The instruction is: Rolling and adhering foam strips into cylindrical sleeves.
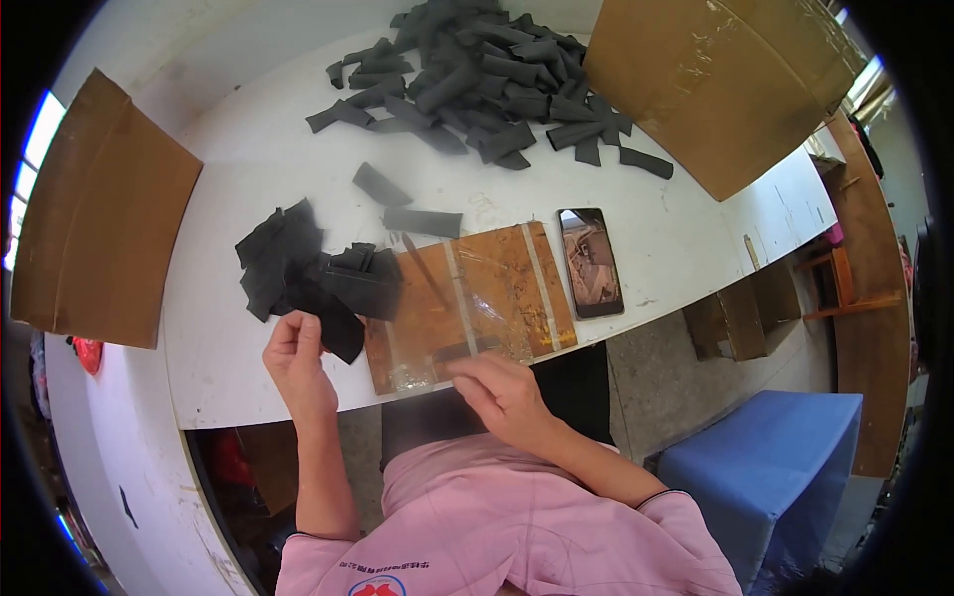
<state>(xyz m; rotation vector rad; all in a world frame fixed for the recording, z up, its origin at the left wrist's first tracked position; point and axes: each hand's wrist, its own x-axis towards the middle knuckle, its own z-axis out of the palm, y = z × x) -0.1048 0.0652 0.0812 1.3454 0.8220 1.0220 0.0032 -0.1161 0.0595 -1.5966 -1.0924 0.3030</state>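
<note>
My left hand (300, 363) is closed in a pinch at the near edge of a loose heap of flat black fabric pieces (278, 260). One black fabric piece (341, 330) is at its fingertips. My right hand (505, 395) reaches over the near edge of a brown, tape-covered board (497, 283), fingers stretched out and slightly blurred. Just beyond those fingers lies a dark strip (467, 350) on the board; whether they touch it is unclear. Two dark grey rolled pieces, one (382, 185) behind the other (423, 222), lie past the board.
A large pile of dark rolled pieces (467, 89) covers the back of the white table (268, 387). Cardboard boxes stand left (109, 219) and back right (715, 89). A phone (590, 262) lies beside the board. A blue stool-like object (755, 477) stands at lower right.
</note>
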